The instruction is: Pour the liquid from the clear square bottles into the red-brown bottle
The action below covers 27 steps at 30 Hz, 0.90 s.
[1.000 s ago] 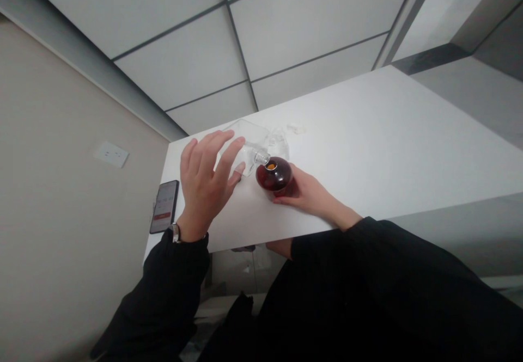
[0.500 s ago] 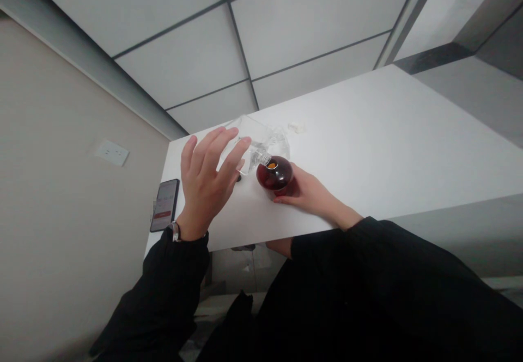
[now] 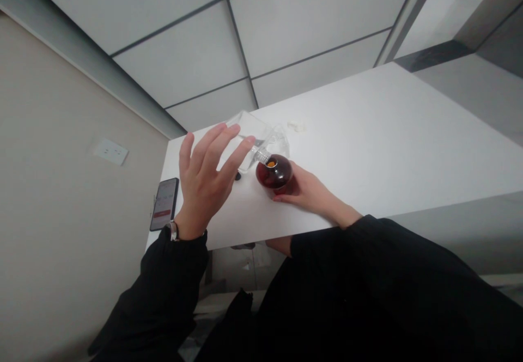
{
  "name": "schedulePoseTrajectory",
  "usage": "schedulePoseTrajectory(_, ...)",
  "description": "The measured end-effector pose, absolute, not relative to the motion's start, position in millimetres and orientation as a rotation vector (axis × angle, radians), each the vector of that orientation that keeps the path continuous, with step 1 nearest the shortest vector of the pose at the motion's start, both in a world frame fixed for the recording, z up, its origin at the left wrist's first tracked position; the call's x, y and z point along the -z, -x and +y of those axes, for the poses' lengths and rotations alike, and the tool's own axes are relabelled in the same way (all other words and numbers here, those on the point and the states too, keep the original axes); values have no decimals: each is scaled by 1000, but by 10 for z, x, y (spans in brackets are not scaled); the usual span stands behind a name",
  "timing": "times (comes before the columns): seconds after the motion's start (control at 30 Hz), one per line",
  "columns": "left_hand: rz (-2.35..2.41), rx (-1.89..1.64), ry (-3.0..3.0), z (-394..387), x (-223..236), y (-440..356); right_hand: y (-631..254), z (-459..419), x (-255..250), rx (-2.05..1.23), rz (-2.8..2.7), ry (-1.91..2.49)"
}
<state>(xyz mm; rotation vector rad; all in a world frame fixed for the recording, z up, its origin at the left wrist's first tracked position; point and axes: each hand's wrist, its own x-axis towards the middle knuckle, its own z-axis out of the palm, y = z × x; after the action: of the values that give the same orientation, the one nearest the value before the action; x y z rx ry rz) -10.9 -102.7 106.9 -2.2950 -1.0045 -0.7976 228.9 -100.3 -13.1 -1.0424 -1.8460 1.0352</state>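
Much of the clear, angular bottle [image 3: 250, 129] hides behind the left hand [image 3: 207, 171], fingers spread, thumb unseen; I can't tell its grip. Its ridged neck tips to the glossy, rounded red bottle [image 3: 278, 176], which the right hand [image 3: 307, 189] clasps over the worktop [image 3: 368, 133].

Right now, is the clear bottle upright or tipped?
Tipped: the clear bottle slants, its threaded neck angled down at the mouth of the dark red bottle.
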Motion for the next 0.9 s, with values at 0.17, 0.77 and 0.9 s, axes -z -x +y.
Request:
schedulePoseTrajectory(0.17,-1003,793,2292,-1019,-1072,110,-2294,-1002,139,-1025,-1841,1048)
schedulePoseTrajectory(0.77,-1007,736,2318,-1020,-1103,98,-2294,-1009,122,-1061,-1825,1030)
schedulePoseTrajectory(0.9,-1052,713,2354,-1029,-1120,101,-2292,-1004,124,-1059,-1827,1028)
